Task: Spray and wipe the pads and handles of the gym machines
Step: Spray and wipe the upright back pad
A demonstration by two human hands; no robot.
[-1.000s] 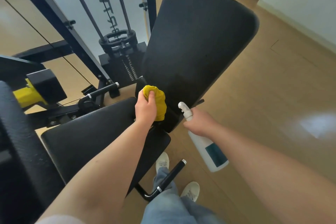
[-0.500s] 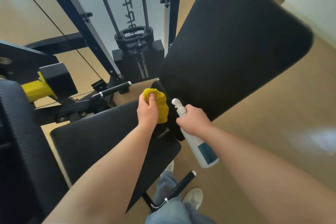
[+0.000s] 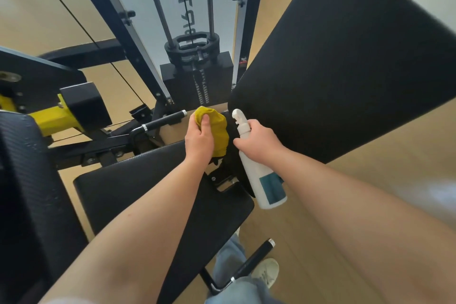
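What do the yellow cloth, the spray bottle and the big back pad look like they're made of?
The cloth: soft woven or microfibre fabric, ribbed and crumpled. The spray bottle: smooth white plastic, slight sheen. The back pad: likely vinyl or faux leather, matte black, fine grain.

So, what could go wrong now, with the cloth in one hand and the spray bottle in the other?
The spray bottle has its nozzle close to the cloth and left hand, so spray may hit skin instead of the back pad. Spray missing the pad could wet the wooden floor and make it slippery.
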